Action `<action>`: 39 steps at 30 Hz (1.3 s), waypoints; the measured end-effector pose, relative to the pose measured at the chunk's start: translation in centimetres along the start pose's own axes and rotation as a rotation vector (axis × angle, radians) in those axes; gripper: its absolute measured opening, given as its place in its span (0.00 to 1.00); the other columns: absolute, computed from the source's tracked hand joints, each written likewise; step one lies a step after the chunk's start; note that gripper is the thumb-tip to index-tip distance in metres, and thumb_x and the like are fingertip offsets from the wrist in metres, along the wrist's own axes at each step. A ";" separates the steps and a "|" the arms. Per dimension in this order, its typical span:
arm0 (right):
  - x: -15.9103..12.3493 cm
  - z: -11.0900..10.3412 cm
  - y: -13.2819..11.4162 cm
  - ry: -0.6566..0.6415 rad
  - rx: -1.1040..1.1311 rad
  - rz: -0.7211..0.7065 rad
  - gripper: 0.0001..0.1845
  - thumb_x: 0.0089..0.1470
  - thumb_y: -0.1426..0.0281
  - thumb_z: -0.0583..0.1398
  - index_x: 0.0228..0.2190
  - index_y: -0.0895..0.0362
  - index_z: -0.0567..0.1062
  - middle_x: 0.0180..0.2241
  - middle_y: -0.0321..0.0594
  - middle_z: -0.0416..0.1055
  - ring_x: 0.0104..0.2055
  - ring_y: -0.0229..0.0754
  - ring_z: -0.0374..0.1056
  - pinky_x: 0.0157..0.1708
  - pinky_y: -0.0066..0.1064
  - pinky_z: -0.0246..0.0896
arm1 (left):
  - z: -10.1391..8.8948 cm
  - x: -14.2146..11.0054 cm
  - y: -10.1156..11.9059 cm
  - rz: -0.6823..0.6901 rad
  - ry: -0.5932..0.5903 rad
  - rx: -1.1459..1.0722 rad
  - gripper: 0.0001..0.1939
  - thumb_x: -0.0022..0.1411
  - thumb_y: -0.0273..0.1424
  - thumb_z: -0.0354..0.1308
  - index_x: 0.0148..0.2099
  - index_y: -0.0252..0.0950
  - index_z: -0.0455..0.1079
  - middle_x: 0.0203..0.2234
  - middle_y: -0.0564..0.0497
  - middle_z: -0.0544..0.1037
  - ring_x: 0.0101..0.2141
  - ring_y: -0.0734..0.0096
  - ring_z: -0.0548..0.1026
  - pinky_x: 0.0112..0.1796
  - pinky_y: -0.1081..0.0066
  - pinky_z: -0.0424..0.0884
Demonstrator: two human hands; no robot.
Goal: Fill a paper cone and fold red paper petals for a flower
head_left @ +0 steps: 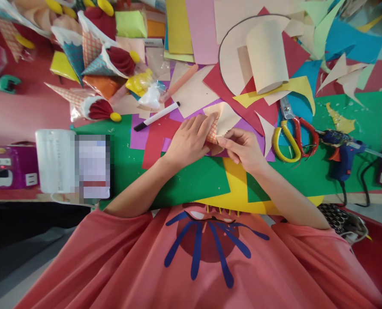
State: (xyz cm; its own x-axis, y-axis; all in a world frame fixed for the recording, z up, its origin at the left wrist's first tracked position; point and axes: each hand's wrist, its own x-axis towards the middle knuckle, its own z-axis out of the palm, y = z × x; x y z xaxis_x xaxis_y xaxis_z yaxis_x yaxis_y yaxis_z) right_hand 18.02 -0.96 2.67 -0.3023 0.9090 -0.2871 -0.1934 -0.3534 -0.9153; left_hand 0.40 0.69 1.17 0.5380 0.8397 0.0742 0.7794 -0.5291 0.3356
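Note:
Between my hands is a piece of cream paper (225, 119) with an orange checked pattern on its folded-over part. My left hand (191, 139) is closed over the checked part, fingers pressing it from the left. With thumb and fingertips, my right hand (240, 148) pinches the lower right edge of the same paper. Purple and red paper sheets lie beneath. A black-and-white marker (157, 116) rests to the left of the paper. To the right are scissors (289, 133) with one yellow and one red handle loop.
A blue glue gun (343, 161) lies at the right, its cord hanging off the front edge. A cream paper cylinder (267, 56) stands at the back. Checked paper cones (92, 47) pile up at the back left. A phone (94, 167) lies left.

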 end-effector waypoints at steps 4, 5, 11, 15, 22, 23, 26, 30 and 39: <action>0.2 -0.2 0.0 -0.028 0.074 0.013 0.13 0.46 0.64 0.67 0.24 0.58 0.71 0.19 0.26 0.66 0.11 0.22 0.53 0.10 0.21 0.40 | 0.0 0.1 -0.1 0.006 0.001 0.009 0.31 0.61 0.32 0.50 0.65 0.30 0.52 0.53 0.36 0.71 0.51 0.51 0.71 0.51 0.59 0.67; 0.2 -0.2 -0.1 -0.036 0.090 0.024 0.13 0.46 0.65 0.67 0.24 0.58 0.69 0.18 0.25 0.64 0.11 0.23 0.53 0.10 0.21 0.40 | 0.0 0.1 -0.1 0.006 0.001 0.004 0.31 0.62 0.32 0.50 0.65 0.31 0.51 0.53 0.36 0.71 0.51 0.51 0.71 0.51 0.59 0.66; 0.3 -0.5 -0.4 -0.116 0.191 0.083 0.13 0.48 0.65 0.64 0.25 0.56 0.64 0.17 0.22 0.59 0.12 0.23 0.50 0.09 0.19 0.42 | 0.1 0.0 -0.2 0.014 0.014 0.027 0.29 0.63 0.34 0.50 0.64 0.30 0.53 0.51 0.36 0.72 0.49 0.51 0.72 0.49 0.59 0.67; 0.4 -0.5 -0.1 -0.129 0.165 0.051 0.15 0.46 0.64 0.67 0.33 0.56 0.70 0.23 0.24 0.66 0.13 0.22 0.50 0.09 0.20 0.41 | 0.1 0.0 -0.1 0.012 0.017 0.046 0.30 0.62 0.32 0.51 0.64 0.30 0.53 0.51 0.36 0.72 0.48 0.52 0.72 0.49 0.59 0.67; 0.2 -0.1 0.4 0.017 -0.003 0.000 0.12 0.44 0.63 0.69 0.27 0.56 0.73 0.19 0.25 0.62 0.13 0.23 0.49 0.10 0.22 0.39 | -0.1 0.1 0.2 0.004 0.017 0.044 0.29 0.63 0.29 0.49 0.65 0.31 0.52 0.51 0.37 0.71 0.49 0.53 0.71 0.49 0.61 0.67; 0.2 -0.1 0.4 0.023 -0.006 -0.012 0.13 0.44 0.63 0.69 0.26 0.56 0.73 0.20 0.26 0.63 0.13 0.23 0.49 0.10 0.22 0.39 | -0.1 0.1 0.1 0.001 0.024 0.044 0.29 0.63 0.29 0.49 0.65 0.30 0.52 0.51 0.37 0.71 0.50 0.53 0.71 0.49 0.61 0.67; 0.3 -0.2 0.3 0.004 0.016 -0.018 0.14 0.44 0.62 0.69 0.24 0.56 0.71 0.18 0.25 0.61 0.12 0.22 0.48 0.10 0.21 0.38 | -0.1 0.0 -0.1 -0.021 0.045 0.035 0.29 0.62 0.30 0.50 0.64 0.30 0.52 0.50 0.37 0.72 0.50 0.51 0.71 0.48 0.59 0.68; 0.3 -0.6 0.3 -0.057 0.073 0.018 0.15 0.46 0.62 0.67 0.24 0.55 0.67 0.18 0.23 0.60 0.11 0.23 0.47 0.09 0.21 0.36 | -0.1 0.0 -0.3 -0.042 0.055 0.027 0.29 0.63 0.32 0.51 0.64 0.31 0.53 0.50 0.37 0.72 0.50 0.51 0.72 0.48 0.58 0.68; 0.4 -0.8 0.4 -0.151 0.107 0.045 0.18 0.47 0.56 0.67 0.33 0.55 0.71 0.22 0.27 0.62 0.13 0.25 0.48 0.10 0.23 0.39 | -0.2 0.0 0.0 -0.033 0.028 -0.010 0.29 0.64 0.32 0.50 0.65 0.30 0.50 0.52 0.37 0.71 0.52 0.51 0.71 0.52 0.58 0.66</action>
State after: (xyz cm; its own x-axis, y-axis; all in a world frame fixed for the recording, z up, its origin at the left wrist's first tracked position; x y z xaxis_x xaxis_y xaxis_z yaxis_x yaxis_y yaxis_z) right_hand 18.59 -0.58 1.99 -0.4481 0.8509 -0.2740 -0.2725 -0.4220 -0.8647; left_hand 0.28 0.71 1.37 0.5025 0.8599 0.0893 0.7932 -0.4997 0.3480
